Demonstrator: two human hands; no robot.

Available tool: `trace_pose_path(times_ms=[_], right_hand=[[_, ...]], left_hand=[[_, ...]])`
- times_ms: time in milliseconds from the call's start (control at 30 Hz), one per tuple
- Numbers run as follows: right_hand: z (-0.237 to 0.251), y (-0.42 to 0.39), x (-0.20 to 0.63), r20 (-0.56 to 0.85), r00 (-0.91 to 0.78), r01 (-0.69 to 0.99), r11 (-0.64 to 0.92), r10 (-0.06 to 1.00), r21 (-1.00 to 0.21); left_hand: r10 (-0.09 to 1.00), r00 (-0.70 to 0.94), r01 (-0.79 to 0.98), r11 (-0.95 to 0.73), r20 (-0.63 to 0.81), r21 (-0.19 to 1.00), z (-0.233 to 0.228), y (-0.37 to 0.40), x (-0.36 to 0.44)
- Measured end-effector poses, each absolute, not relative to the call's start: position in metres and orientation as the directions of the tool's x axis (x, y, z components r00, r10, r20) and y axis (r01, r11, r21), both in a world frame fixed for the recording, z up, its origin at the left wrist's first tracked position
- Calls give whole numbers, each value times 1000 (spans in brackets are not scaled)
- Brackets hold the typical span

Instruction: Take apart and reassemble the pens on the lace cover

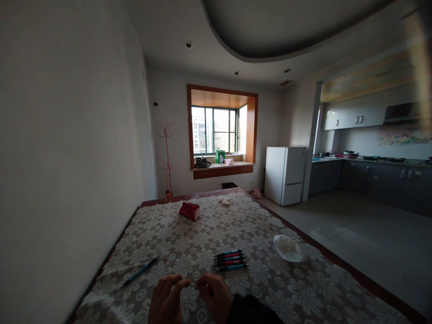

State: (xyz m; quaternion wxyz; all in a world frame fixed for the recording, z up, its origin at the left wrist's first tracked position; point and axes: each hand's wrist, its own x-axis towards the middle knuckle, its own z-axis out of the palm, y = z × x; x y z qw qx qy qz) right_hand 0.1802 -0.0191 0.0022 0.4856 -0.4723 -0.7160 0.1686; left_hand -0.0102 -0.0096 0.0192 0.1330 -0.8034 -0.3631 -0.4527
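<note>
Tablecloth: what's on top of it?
On the tablecloth: four pens in a row, one loose pen, red box, white tissue, both hands. The table underneath is covered except its edges.

Nothing readable is showing anywhere: the pens [230,260] lying on the worktop [270,288], the red packet [189,210] and the green container [220,155] on the window sill are all too small and dim for lettering.
</note>
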Motion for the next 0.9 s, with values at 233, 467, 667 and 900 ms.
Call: trace_pose_path(times_ms=[233, 467, 667, 900], right_hand=[[13, -20, 181, 515, -122, 506, 500, 848, -703], [7, -20, 181, 501, -113, 524, 480, 858, -704], [10, -19, 182, 472, -157, 510, 481, 867, -713], [15, -21, 182, 458, -147, 543, 459, 876, -703]], left_hand=[[493, 271, 740, -656, 827, 149, 19, -10, -10], [522, 263, 721, -665, 811, 195, 19, -11, -6], [528, 250, 722, -660, 812, 207, 20, -11, -7], [528, 310, 731, -664, 791, 156, 21, -12, -4]])
